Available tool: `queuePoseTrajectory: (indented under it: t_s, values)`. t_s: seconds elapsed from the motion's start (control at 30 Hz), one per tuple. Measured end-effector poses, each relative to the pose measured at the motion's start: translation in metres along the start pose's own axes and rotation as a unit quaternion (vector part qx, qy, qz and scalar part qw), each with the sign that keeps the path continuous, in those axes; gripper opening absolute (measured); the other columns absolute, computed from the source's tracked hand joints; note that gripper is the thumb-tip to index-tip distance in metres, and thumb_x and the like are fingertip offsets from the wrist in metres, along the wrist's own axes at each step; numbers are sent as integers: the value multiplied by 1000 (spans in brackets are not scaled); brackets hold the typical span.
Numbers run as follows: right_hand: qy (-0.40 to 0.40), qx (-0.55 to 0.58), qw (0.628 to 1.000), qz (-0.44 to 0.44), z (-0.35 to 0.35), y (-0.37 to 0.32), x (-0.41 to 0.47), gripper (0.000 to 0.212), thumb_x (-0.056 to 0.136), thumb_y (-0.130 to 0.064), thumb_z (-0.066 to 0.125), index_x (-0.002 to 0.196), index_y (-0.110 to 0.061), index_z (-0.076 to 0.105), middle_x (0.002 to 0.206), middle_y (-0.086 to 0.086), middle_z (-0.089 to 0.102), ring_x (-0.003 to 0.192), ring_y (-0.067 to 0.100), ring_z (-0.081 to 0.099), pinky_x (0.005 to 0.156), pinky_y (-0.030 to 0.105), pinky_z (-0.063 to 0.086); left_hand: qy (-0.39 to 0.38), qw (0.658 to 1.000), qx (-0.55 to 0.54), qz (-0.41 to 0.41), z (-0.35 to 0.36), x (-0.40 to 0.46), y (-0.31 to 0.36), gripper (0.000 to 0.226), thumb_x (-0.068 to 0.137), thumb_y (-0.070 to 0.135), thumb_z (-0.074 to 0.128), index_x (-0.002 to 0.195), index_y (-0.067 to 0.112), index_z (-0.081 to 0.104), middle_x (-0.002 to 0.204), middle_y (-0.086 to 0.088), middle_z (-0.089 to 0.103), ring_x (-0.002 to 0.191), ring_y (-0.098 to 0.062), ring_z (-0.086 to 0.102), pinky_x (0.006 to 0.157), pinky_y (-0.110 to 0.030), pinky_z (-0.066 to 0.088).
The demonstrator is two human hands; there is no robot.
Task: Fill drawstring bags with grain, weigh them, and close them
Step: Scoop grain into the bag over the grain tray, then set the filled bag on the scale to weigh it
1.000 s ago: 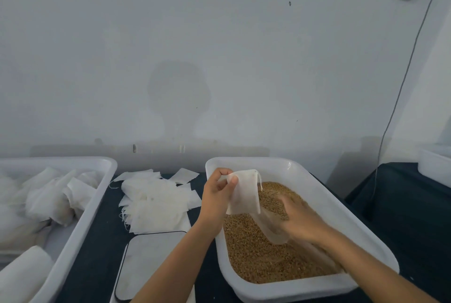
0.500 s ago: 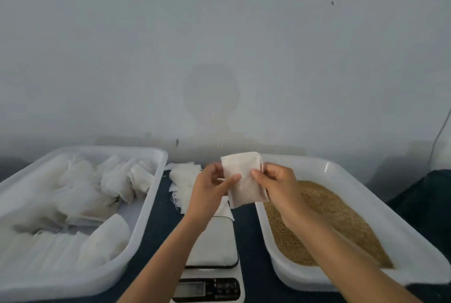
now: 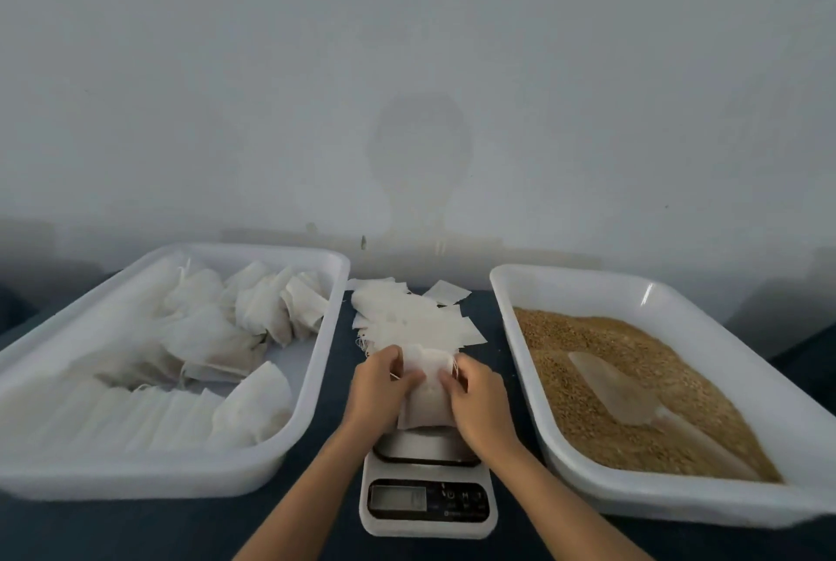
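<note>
Dark blue surface (image 3: 334, 515) against a pale wall, and I'm looking at 2 white trays. Left tray (image 3: 312, 384) holds filled bags (image 3: 235, 325); right tray (image 3: 511, 334) holds brown grain (image 3: 601, 379) with a clear scoop (image 3: 619, 393) lying in it. Between them, empty bags (image 3: 416, 321) piled behind the scale (image 3: 427, 501). Left hand (image 3: 377, 393) and right hand (image 3: 477, 397) both pinch the drawstring bag (image 3: 427, 397) on the scale platform.

Left hand (image 3: 382, 388) and right hand (image 3: 482, 397) bare; both forearms unsleeved; no gloves.
</note>
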State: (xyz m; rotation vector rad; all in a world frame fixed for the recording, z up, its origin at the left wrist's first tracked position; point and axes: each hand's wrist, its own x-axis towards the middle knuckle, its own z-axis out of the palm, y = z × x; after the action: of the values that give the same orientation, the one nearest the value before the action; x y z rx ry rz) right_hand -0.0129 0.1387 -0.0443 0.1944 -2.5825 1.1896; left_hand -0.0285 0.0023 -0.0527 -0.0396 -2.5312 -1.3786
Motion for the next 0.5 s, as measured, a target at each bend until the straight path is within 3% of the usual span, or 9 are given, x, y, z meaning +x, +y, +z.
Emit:
queuePoseTrajectory:
  t_s: [0.13, 0.2, 0.27, 0.33, 0.43, 0.5]
  values:
    - [0, -32, 999, -30, 0, 16, 0, 15, 92, -19, 58, 86, -5, 59, 78, 7, 58, 77, 22, 54, 70, 35, 41, 24, 998, 44, 39, 2, 4, -6, 26, 81, 23, 71, 68, 16, 49, 69, 5, 53, 72, -13, 47, 59, -21, 32]
    - [17, -12, 999, -48, -2, 22, 1, 10, 90, -14, 61, 98, -10, 63, 91, -2, 59, 90, 14, 53, 80, 27, 42, 68, 992, 72, 77, -1, 5, -8, 15, 77, 24, 75, 78, 16, 63, 80, 10, 59, 84, -9, 47, 69, -20, 30]
    - [48, 42, 997, -42, -4, 26, 1, 20, 89, -9, 60, 109, -12, 62, 104, -6, 60, 101, 7, 53, 88, 14, 38, 108, 987, 64, 98, -6, 4, -14, 16, 75, 21, 78, 84, 15, 66, 87, 10, 61, 90, -10, 45, 75, -21, 31]
    - [60, 92, 994, -22, -7, 32, 0, 24, 91, -8, 57, 114, -14, 58, 111, -7, 59, 107, 3, 52, 93, 12, 35, 135, 986, 20, 95, -11, 1, -20, 14, 78, 17, 75, 86, 15, 64, 91, 8, 60, 89, -8, 46, 76, -18, 33]
    - [49, 175, 983, 26, -5, 43, -4, 22, 94, -9, 52, 114, -17, 54, 115, -6, 56, 111, 5, 51, 98, 20, 37, 136, 986, -95, 37, -15, -6, -31, 7, 89, 13, 62, 89, 19, 58, 93, 7, 60, 91, -1, 54, 86, -19, 41]
    - [49, 211, 976, 39, -4, 49, -9, 20, 96, -8, 50, 112, -19, 54, 114, -5, 57, 110, 4, 52, 97, 19, 39, 135, 981, -139, 7, -16, -10, -38, 6, 92, 11, 56, 92, 17, 57, 93, 4, 60, 92, -5, 56, 88, -23, 43]
